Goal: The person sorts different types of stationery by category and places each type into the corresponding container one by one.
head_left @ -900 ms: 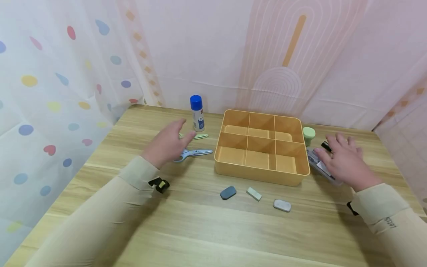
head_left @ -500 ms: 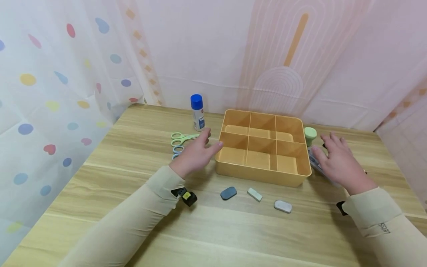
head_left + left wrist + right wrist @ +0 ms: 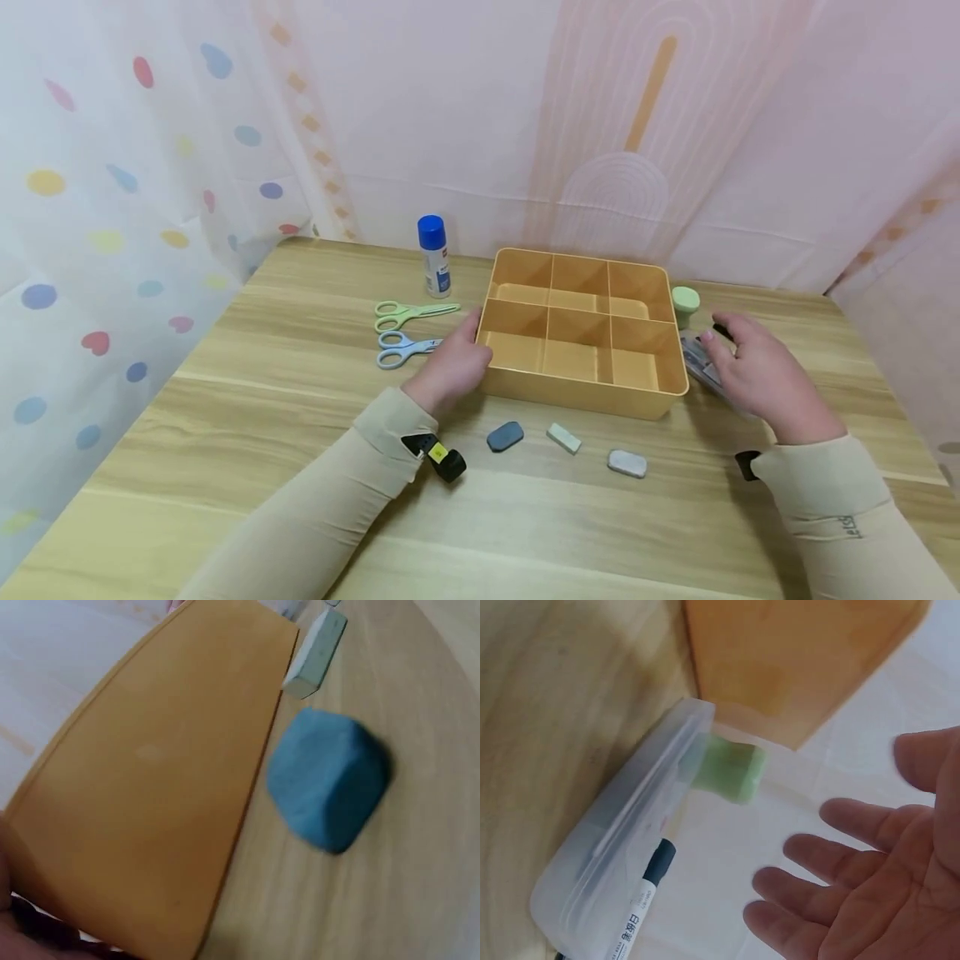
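Divided box [image 3: 579, 395] stands on the desk [image 3: 525, 533], left hand [image 3: 452, 367] touching its left side, whether gripping I cannot tell; right hand [image 3: 768, 385], fingers relaxed, holds nothing near a clear case [image 3: 619, 817] and marker [image 3: 636, 919]; three small blocks [image 3: 563, 438] lie in front.
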Demonstrator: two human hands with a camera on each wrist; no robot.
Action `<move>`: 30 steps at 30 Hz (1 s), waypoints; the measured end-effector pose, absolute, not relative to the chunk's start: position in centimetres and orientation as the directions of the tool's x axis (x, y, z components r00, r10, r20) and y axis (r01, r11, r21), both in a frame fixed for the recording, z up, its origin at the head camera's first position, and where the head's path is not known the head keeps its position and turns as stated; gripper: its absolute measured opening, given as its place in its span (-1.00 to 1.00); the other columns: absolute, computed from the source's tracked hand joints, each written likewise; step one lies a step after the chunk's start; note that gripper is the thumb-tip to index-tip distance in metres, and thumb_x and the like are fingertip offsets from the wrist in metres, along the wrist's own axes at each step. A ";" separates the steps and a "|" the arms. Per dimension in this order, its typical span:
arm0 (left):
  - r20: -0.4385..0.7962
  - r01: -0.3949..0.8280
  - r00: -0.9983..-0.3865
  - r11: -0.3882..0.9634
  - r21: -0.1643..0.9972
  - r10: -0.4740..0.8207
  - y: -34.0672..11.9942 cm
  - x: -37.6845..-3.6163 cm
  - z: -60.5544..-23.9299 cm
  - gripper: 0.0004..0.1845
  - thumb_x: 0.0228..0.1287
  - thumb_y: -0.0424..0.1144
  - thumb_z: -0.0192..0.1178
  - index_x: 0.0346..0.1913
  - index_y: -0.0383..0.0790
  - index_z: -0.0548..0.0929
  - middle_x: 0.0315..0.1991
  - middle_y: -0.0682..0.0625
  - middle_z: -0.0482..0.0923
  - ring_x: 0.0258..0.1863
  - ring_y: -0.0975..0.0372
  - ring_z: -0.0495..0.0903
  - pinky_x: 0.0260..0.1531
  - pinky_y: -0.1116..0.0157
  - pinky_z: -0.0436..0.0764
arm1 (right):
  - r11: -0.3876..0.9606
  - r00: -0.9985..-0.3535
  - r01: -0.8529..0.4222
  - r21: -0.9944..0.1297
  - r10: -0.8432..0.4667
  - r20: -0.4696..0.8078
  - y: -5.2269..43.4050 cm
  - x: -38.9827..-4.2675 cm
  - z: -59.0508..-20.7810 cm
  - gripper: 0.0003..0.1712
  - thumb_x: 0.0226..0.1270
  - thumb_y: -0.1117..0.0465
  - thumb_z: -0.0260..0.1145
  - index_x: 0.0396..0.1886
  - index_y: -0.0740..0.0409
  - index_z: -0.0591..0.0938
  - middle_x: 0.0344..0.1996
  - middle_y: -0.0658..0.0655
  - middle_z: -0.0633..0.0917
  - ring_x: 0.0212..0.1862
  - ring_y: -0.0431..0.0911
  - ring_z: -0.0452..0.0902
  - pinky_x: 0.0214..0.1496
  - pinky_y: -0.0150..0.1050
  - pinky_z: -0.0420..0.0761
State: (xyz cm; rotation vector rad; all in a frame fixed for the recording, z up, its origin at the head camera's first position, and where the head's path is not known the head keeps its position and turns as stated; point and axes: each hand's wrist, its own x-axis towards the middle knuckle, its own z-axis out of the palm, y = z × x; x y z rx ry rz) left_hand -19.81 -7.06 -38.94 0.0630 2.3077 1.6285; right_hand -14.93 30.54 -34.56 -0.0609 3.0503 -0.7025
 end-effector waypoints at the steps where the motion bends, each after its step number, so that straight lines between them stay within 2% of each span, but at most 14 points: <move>1: -0.223 -0.142 -0.952 0.337 0.931 0.212 -7.0 -19.8 -39.1 -0.10 0.32 -0.51 -0.12 0.73 -0.02 0.00 0.65 -0.10 0.20 0.60 -0.02 0.26 0.63 -0.09 0.18 | 0.901 -0.999 -0.034 -0.433 -0.037 0.001 30.5 -14.9 -34.5 -0.26 0.72 -0.06 -0.12 0.54 0.48 0.29 0.47 0.62 0.32 0.48 0.56 0.21 0.45 0.50 0.25; 6: -0.207 -0.137 -0.959 0.326 0.935 0.193 -6.7 -19.6 -39.2 -0.08 0.28 -0.55 -0.16 0.72 0.01 0.04 0.63 -0.12 0.24 0.57 -0.06 0.29 0.62 -0.12 0.19 | 0.916 -0.999 -0.005 -0.401 -0.019 -0.030 30.7 -15.0 -34.5 -0.38 0.65 0.14 0.01 0.51 0.45 0.35 0.44 0.57 0.41 0.44 0.54 0.29 0.42 0.49 0.32; 9: -0.214 -0.148 -0.961 0.325 0.934 0.178 -6.7 -19.6 -39.0 -0.09 0.30 -0.54 -0.17 0.73 0.01 0.02 0.65 -0.12 0.20 0.59 -0.07 0.26 0.63 -0.12 0.17 | 0.926 -0.996 0.007 -0.377 -0.027 -0.086 30.4 -15.4 -34.8 -0.35 0.59 0.17 0.09 0.53 0.45 0.33 0.44 0.60 0.39 0.45 0.53 0.29 0.43 0.48 0.33; 13: -0.222 -0.159 -0.961 0.330 0.930 0.164 -6.9 -19.5 -39.0 -0.10 0.32 -0.52 -0.19 0.73 0.04 0.01 0.66 -0.09 0.18 0.60 -0.07 0.24 0.62 -0.12 0.20 | 0.945 -0.991 -0.034 -0.326 -0.074 -0.112 29.6 -15.8 -35.4 -0.33 0.54 0.20 0.17 0.51 0.49 0.34 0.36 0.63 0.45 0.38 0.52 0.38 0.37 0.45 0.42; 17: -0.214 -0.151 -0.964 0.337 0.929 0.157 -7.2 -19.5 -38.9 -0.10 0.34 -0.52 -0.19 0.73 0.05 0.01 0.67 -0.06 0.17 0.62 -0.06 0.23 0.61 -0.12 0.21 | 0.954 -0.990 -0.116 -0.277 -0.134 -0.047 29.0 -16.0 -36.1 -0.51 0.52 0.23 0.21 0.31 0.45 0.54 0.15 0.52 0.65 0.22 0.47 0.55 0.24 0.41 0.54; 20: -0.210 -0.148 -0.965 0.338 0.929 0.155 -7.2 -19.6 -38.7 -0.10 0.34 -0.52 -0.19 0.73 0.06 0.00 0.68 -0.04 0.15 0.63 -0.06 0.21 0.62 -0.13 0.19 | 0.961 -0.987 -0.150 -0.234 -0.158 -0.019 28.8 -16.1 -36.2 -0.60 0.49 0.24 0.25 0.16 0.44 0.60 0.02 0.44 0.70 0.13 0.44 0.61 0.18 0.37 0.58; 25: -0.202 -0.142 -0.966 0.322 0.936 0.161 -7.0 -19.8 -38.6 -0.09 0.33 -0.54 -0.19 0.73 0.05 0.02 0.67 -0.04 0.17 0.62 -0.06 0.22 0.62 -0.13 0.20 | 0.972 -0.987 -0.146 -0.185 -0.156 -0.039 28.9 -16.1 -36.2 -0.58 0.41 0.27 0.32 0.13 0.49 0.61 0.00 0.48 0.68 0.10 0.46 0.60 0.16 0.36 0.59; 30: -0.194 -0.135 -0.967 0.308 0.942 0.168 -7.1 -19.6 -38.8 -0.09 0.32 -0.55 -0.20 0.72 0.05 0.04 0.65 -0.06 0.21 0.60 -0.04 0.26 0.61 -0.12 0.23 | 0.977 -0.989 -0.131 -0.168 -0.141 -0.050 29.0 -16.0 -36.6 -0.51 0.39 0.27 0.35 0.19 0.52 0.58 0.05 0.51 0.66 0.12 0.51 0.57 0.18 0.37 0.58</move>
